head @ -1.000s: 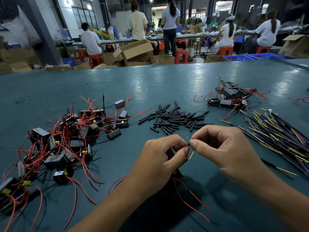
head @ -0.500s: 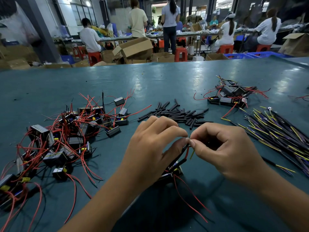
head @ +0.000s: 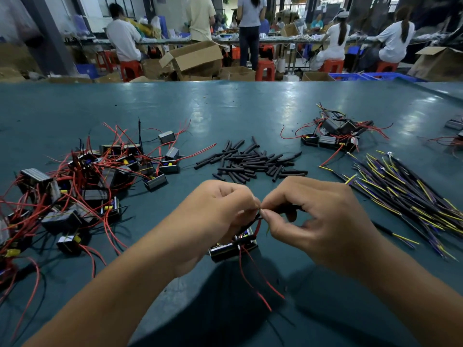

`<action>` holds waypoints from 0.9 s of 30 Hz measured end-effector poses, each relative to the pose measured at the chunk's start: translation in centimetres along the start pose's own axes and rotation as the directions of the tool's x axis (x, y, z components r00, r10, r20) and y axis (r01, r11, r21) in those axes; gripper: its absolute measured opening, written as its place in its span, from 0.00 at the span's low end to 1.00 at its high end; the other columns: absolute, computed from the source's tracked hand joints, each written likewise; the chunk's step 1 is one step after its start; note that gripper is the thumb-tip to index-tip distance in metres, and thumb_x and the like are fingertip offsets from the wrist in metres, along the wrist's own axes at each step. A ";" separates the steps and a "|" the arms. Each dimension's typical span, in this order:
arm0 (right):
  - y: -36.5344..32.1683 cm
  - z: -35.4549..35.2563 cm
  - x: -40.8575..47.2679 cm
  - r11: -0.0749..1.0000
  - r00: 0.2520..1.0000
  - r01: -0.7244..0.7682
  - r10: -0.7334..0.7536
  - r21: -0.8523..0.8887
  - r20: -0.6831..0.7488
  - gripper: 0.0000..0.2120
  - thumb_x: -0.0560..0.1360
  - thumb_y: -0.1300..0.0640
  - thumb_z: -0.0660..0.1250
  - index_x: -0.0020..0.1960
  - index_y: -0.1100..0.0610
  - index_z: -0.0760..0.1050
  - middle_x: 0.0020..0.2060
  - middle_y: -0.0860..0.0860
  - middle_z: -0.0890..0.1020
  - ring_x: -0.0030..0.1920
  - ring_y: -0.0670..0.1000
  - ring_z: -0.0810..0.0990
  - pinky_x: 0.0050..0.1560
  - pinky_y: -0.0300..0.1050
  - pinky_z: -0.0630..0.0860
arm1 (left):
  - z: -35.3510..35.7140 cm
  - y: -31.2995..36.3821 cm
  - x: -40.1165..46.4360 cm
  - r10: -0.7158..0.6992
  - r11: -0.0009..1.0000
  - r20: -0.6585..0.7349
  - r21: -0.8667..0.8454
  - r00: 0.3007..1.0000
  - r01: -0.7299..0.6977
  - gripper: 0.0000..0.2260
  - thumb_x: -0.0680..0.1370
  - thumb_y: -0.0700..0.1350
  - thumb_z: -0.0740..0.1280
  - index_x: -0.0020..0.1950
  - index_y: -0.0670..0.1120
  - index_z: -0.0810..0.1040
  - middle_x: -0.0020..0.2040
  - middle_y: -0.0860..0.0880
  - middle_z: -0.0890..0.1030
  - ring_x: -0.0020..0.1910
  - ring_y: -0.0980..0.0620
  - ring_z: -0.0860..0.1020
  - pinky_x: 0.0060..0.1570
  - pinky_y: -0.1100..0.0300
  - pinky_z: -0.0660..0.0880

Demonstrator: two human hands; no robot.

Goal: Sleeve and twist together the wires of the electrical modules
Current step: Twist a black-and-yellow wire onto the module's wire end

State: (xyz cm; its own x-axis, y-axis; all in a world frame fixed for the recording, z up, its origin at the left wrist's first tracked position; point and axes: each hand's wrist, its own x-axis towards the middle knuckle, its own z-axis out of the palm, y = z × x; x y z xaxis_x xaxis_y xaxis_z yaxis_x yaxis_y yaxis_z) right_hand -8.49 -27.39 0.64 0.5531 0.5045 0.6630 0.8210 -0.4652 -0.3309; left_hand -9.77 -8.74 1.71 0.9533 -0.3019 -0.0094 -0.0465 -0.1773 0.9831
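Both hands pinch wire ends together above a small black module.

The left hand [head: 220, 211] and right hand [head: 313, 216] meet fingertip to fingertip, each with fingers curled, nipping thin red and dark wire ends [head: 258, 221] rising from the small black box-shaped module [head: 234, 247] on the teal tabletop [head: 225, 108]. This looks like the twisting step; whether a sleeve is already on, I cannot tell. Next likely calls for rolling the ends tight. Beyond lie loose black sleeve tubes [head: 250, 162], red-wired modules [head: 82, 191] left, and yellow-tipped dark wires [head: 406, 196] right.
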 end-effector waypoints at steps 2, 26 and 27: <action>0.1 0.1 0.0 1.000 1.000 0.012 -0.012 0.012 0.003 0.03 0.72 0.62 0.72 0.40 0.58 0.80 0.35 0.44 0.79 0.34 0.42 0.74 0.37 0.35 0.71 | -0.1 -0.1 0.1 -0.066 0.993 0.020 -0.092 0.998 0.068 0.12 0.71 0.46 0.64 0.28 0.48 0.70 0.27 0.51 0.64 0.26 0.53 0.57 0.26 0.61 0.54; 0.4 0.0 0.0 0.994 0.999 0.016 -0.020 0.110 0.029 0.03 0.72 0.63 0.72 0.40 0.58 0.80 0.34 0.43 0.78 0.34 0.43 0.75 0.38 0.32 0.70 | -1.1 -0.9 0.1 -0.185 0.945 0.194 -0.235 0.963 0.229 0.12 0.76 0.41 0.66 0.33 0.47 0.77 0.29 0.52 0.71 0.28 0.54 0.64 0.32 0.59 0.58; 0.4 0.0 0.0 0.992 1.000 0.002 -0.005 0.128 0.024 0.03 0.72 0.64 0.72 0.40 0.58 0.80 0.34 0.42 0.78 0.34 0.43 0.75 0.39 0.31 0.70 | -1.0 -0.9 0.2 -0.194 0.938 0.187 -0.250 0.963 0.238 0.12 0.77 0.41 0.66 0.33 0.47 0.77 0.29 0.52 0.72 0.28 0.54 0.64 0.31 0.59 0.58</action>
State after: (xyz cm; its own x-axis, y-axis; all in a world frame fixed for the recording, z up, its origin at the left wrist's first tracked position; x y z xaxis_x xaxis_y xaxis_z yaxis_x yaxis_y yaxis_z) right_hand -8.17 -27.59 0.54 0.5519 0.5246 0.6482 0.8336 -0.3672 -0.4126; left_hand -9.25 -7.66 1.06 0.8711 -0.4315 -0.2344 0.2581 -0.0037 0.9661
